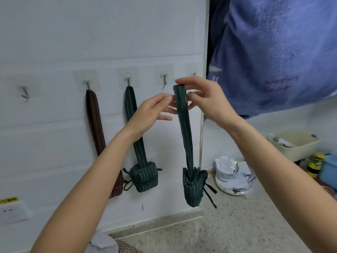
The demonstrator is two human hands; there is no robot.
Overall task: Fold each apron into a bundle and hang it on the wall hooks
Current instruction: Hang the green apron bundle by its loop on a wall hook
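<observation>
A green striped apron bundle (193, 187) hangs in the air from its long neck strap (184, 121). My right hand (204, 99) pinches the strap's top loop just below and right of a bare wall hook (164, 81). My left hand (155, 110) touches the strap's left edge with its fingertips, fingers nearly straight. Another green striped bundle (145, 177) hangs from the middle hook (128, 81). A brown striped bundle (95, 121) hangs from the hook to its left (88, 85), its lower part hidden behind my left forearm.
Bare hooks sit at the far left (25, 94) and far right (194, 74) of the white wall. A blue towel (273, 52) hangs at upper right. Stacked plates (231, 181), a beige tub (293, 145) and bottles stand on the speckled floor.
</observation>
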